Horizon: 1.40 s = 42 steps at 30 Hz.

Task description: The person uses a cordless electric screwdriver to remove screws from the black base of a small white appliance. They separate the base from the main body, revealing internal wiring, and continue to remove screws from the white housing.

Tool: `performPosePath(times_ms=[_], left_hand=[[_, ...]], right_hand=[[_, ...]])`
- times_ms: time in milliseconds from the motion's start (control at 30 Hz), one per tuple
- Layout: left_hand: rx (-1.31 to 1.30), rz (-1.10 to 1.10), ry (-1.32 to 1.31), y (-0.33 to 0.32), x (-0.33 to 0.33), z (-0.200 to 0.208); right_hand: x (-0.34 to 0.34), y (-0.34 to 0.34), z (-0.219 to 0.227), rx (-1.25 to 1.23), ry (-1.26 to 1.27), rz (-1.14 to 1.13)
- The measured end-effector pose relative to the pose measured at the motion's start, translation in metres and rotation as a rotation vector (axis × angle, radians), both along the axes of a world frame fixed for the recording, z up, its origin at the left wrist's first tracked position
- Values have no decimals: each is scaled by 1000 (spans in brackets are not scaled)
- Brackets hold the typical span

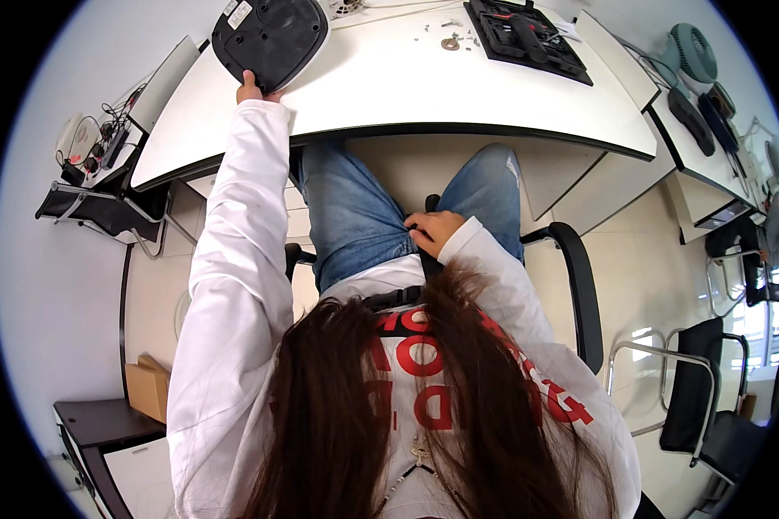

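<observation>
At the far left of the desk, my left hand (253, 89) is closed on the edge of a rounded black plastic base (273, 39). The base is tilted up, with its underside, screw holes and white labels showing, and a pale rim along its lower right edge. My right hand (435, 232) lies in my lap against the jeans (355, 212). Its fingers are curled beside a black strap (429, 265) that hangs from my waist. What lies under those fingers is hidden.
A black plastic frame (528, 39) with parts inside lies on the white desk (389, 99). Left of it are a small round metal piece (450, 43) and several screws. Chair armrest (576, 294) stands to my right; a green fan (692, 54) is farther off.
</observation>
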State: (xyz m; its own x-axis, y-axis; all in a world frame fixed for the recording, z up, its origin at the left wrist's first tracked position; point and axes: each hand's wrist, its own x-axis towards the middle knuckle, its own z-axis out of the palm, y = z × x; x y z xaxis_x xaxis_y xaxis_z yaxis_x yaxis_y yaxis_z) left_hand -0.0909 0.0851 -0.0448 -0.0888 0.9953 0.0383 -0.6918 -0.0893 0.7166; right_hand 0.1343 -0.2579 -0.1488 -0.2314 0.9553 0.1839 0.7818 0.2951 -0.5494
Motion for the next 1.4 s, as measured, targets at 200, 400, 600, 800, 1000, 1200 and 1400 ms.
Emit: performPosePath(times_ms=[200, 400, 600, 800, 1000, 1200, 1400], left_hand=[[-10, 1, -20, 6, -4, -6], [54, 16, 152, 24, -14, -12], [86, 75, 385, -22, 11, 12], [103, 24, 295, -16, -7, -2], [60, 20, 266, -42, -5, 11], [43, 25, 319, -56, -1, 19], [108, 47, 456, -64, 1, 23]], right_hand=[[0, 0, -4, -92, 27, -7], [1, 1, -3, -29, 52, -32], [16, -4, 28, -64, 44, -118], [18, -9, 20, -90, 46, -16], [20, 7, 81, -299, 168, 73], [18, 58, 139, -424, 548, 206], [19, 102, 151, -422, 977, 173]])
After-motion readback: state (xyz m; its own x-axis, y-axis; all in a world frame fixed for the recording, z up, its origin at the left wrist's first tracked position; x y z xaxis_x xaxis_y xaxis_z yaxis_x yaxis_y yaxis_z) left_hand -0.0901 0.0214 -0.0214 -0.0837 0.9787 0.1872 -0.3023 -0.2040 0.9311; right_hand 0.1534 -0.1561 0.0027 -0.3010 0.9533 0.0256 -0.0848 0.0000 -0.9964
